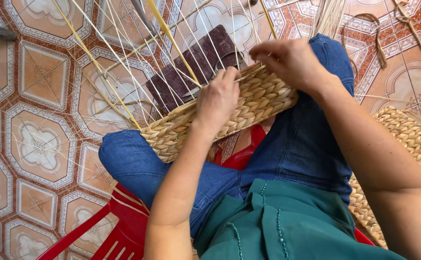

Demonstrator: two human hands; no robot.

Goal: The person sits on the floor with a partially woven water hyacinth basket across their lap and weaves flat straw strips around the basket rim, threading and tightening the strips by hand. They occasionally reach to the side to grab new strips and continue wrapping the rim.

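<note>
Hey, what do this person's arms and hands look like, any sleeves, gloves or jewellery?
Both forearms are bare, with no sleeves in view. The left hand and right hand wear no gloves, and no rings, watch or bracelets show.

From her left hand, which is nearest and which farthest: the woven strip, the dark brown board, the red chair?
1. Woven strip: the left hand rests on it, across the knees.
2. Dark brown board: just beyond the fingers, under the pale strands.
3. Red chair: farthest, below the legs.

Floor (42, 144): patterned tiles, orange and cream. A red plastic chair (124, 226) stands on it. Woven straw basket (413, 144) at right edge; dried fibre strands (379, 33) lie at top right.
</note>
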